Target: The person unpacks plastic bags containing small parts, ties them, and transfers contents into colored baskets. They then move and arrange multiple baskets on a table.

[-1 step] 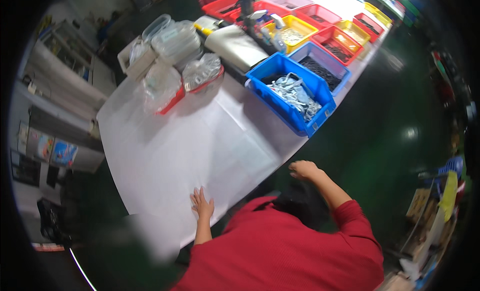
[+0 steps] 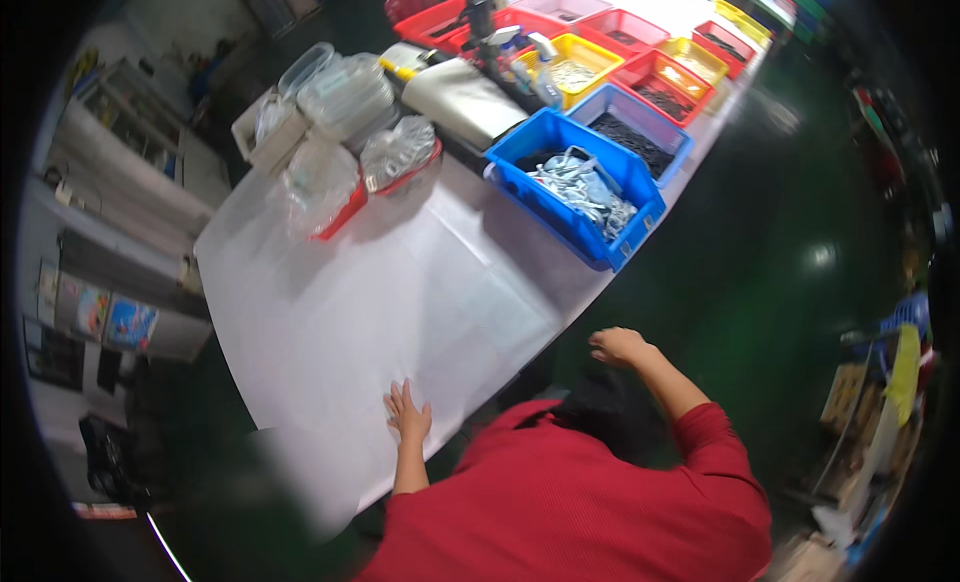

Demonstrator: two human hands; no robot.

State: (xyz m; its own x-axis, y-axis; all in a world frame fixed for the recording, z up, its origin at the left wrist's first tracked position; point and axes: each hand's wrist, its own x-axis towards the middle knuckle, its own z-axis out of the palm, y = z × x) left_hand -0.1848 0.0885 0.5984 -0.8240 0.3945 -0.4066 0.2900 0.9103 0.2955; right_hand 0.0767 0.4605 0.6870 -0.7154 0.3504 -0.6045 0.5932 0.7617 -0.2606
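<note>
My left hand (image 2: 408,418) lies flat on the white table (image 2: 340,332), its fingers spread and nothing under them that I can see. Off the table's near right edge, my right hand (image 2: 617,346) is held in the air above the floor. Its fingers are curled closed, and what they hold, if anything, is hidden. Farther off, nearest to the right hand, stands a blue bin (image 2: 560,225) with light grey and silvery pieces (image 2: 585,190) in it. Red sleeves cover both upper arms.
Behind the blue bin are a pale bin of dark pieces (image 2: 632,137) and several red and yellow trays. A white roll (image 2: 462,102) and spray bottles (image 2: 545,72) stand left of them. Bagged red containers (image 2: 402,157) and clear plastic tubs (image 2: 347,92) sit at the far left.
The whole view has shifted slightly, so the bins stand a little further left in it. Both hands keep the same pose, the left one still flat on the table.
</note>
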